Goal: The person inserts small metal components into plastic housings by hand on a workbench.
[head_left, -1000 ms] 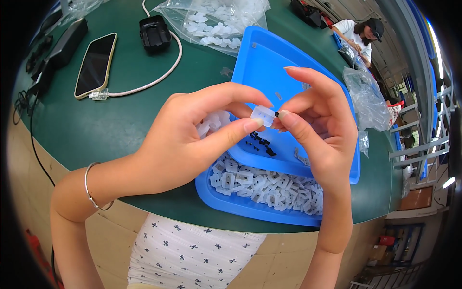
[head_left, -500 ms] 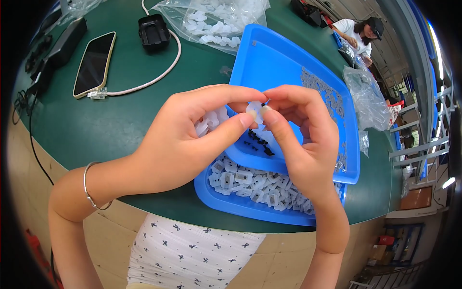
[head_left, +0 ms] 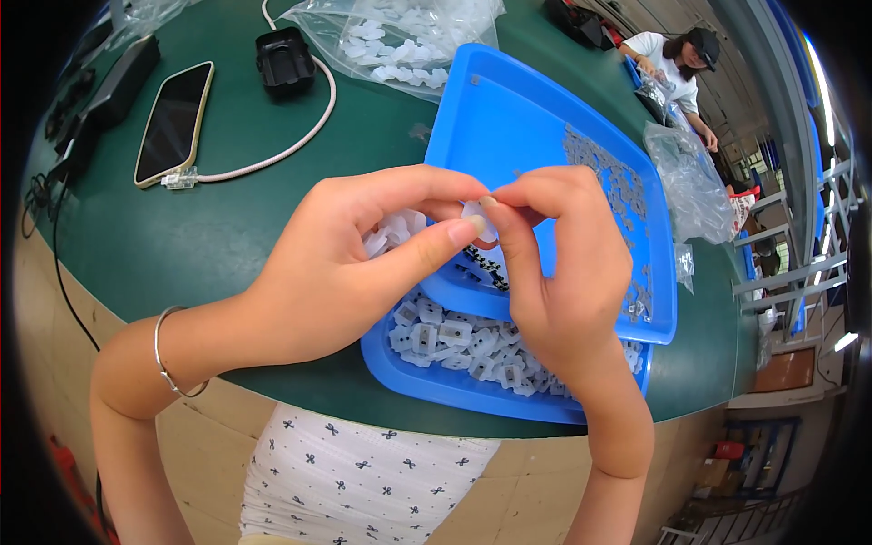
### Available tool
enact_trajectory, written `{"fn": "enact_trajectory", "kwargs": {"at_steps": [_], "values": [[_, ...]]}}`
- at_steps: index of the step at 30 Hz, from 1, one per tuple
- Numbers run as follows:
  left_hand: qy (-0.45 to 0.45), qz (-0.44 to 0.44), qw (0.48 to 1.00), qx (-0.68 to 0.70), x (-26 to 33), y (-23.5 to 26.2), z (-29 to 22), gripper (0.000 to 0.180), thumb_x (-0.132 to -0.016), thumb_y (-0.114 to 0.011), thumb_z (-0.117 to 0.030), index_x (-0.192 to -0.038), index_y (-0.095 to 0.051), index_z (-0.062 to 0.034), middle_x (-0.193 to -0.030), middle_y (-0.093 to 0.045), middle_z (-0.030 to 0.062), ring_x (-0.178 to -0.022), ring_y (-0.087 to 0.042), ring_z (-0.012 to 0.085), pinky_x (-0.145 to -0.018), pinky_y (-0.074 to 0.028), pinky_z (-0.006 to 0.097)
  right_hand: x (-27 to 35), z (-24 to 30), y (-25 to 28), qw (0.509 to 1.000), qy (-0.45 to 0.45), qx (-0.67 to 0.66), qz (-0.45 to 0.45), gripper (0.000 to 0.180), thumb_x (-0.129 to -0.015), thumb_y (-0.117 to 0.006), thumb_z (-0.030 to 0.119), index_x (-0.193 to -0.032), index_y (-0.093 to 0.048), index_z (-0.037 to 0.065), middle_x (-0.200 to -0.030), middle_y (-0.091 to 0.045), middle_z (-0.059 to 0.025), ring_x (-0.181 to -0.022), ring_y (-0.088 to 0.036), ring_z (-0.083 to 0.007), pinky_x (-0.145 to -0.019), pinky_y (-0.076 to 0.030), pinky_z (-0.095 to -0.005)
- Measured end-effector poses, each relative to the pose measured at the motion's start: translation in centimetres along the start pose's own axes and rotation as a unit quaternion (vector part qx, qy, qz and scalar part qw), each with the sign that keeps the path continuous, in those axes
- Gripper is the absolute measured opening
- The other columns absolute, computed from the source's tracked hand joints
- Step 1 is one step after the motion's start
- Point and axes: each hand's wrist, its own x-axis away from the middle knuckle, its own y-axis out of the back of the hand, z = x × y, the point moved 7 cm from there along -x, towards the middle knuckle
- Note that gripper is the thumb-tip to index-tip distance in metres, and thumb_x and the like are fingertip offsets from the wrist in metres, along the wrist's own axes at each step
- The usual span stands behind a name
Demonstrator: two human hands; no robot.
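Note:
My left hand [head_left: 363, 245] pinches a small translucent white plastic part [head_left: 479, 221] between thumb and forefinger. Several more white parts [head_left: 394, 232] are cupped in its palm. My right hand [head_left: 563, 263] is closed, its thumb and forefinger pressed together at the top edge of the pinched part; whether a small piece sits between those fingertips is hidden. Both hands are over the near end of a blue tray [head_left: 509, 109]. Small black pieces [head_left: 488, 265] lie in that tray below the fingers. Under it, a second blue tray [head_left: 409, 381] holds many white parts with dark holes.
Grey small pieces [head_left: 607, 173] spread along the upper tray's right side. Beyond it lies a clear bag of white parts [head_left: 400, 45]. A phone [head_left: 174, 123] with a cable and a black holder [head_left: 285, 62] sit at left. A co-worker [head_left: 677, 68] sits at far right.
My right fingers have closed together at the white part's top edge, and that hand has turned slightly. The left hand keeps its pinch. The co-worker's arm has moved outward.

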Motion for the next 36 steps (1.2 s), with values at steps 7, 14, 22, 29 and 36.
{"fn": "enact_trajectory", "kwargs": {"at_steps": [7,14,22,29,36], "values": [[-0.036,-0.021,0.992,-0.12,0.3,0.1,-0.7,0.027,-0.085,-0.058,-0.006,-0.11,-0.058,0.0014,-0.087,-0.064,0.0074,-0.076,-0.058,0.0091,-0.07,-0.047,0.022,0.3,-1.2,-0.3,0.989,-0.141,-0.041,0.025,0.013,-0.079,-0.063,0.004,-0.079,-0.05,0.001,-0.071,-0.052,-0.008,-0.057,-0.053,-0.0232,-0.048,-0.042,-0.0311],[-0.153,-0.044,0.969,-0.189,0.6,-0.1,-1.3,0.029,-0.081,-0.059,0.0,-0.11,-0.059,0.0021,-0.08,-0.064,0.0098,-0.064,-0.058,0.0117,-0.058,-0.045,0.021,0.6,-0.7,-0.7,0.986,-0.153,0.003,0.06,0.012,-0.082,-0.06,0.006,-0.08,-0.049,0.001,-0.071,-0.05,-0.0079,-0.057,-0.052,-0.0245,-0.047,-0.041,-0.0333],[-0.238,-0.049,0.935,-0.26,1.1,-0.6,-2.3,0.031,-0.077,-0.058,0.005,-0.108,-0.058,0.0038,-0.074,-0.061,0.0119,-0.055,-0.053,0.016,-0.049,-0.041,0.024,0.6,-0.4,-0.6,0.988,-0.152,-0.015,0.019,0.012,-0.082,-0.06,0.005,-0.082,-0.049,0.001,-0.074,-0.05,-0.0097,-0.059,-0.053,-0.0238,-0.051,-0.043,-0.0321],[-0.193,-0.015,0.966,-0.169,0.5,-0.1,-1.9,0.03,-0.082,-0.052,0.004,-0.111,-0.058,0.0017,-0.081,-0.058,0.0088,-0.059,-0.05,0.0114,-0.052,-0.039,0.021,0.2,-0.6,0.4,0.984,-0.156,-0.089,-0.018,0.014,-0.08,-0.062,0.0,-0.082,-0.048,0.0,-0.073,-0.05,-0.0089,-0.059,-0.052,-0.0178,-0.052,-0.043,-0.0266],[-0.028,0.008,0.997,-0.066,0.0,0.1,-0.9,0.031,-0.09,-0.046,-0.008,-0.12,-0.053,-0.0047,-0.084,-0.048,0.0,-0.063,-0.043,0.0046,-0.054,-0.035,0.016,0.1,-0.3,0.4,0.986,-0.097,-0.135,-0.015,0.016,-0.078,-0.063,-0.003,-0.082,-0.048,-0.001,-0.073,-0.051,-0.0093,-0.058,-0.05,-0.0169,-0.05,-0.042,-0.0257]]}}
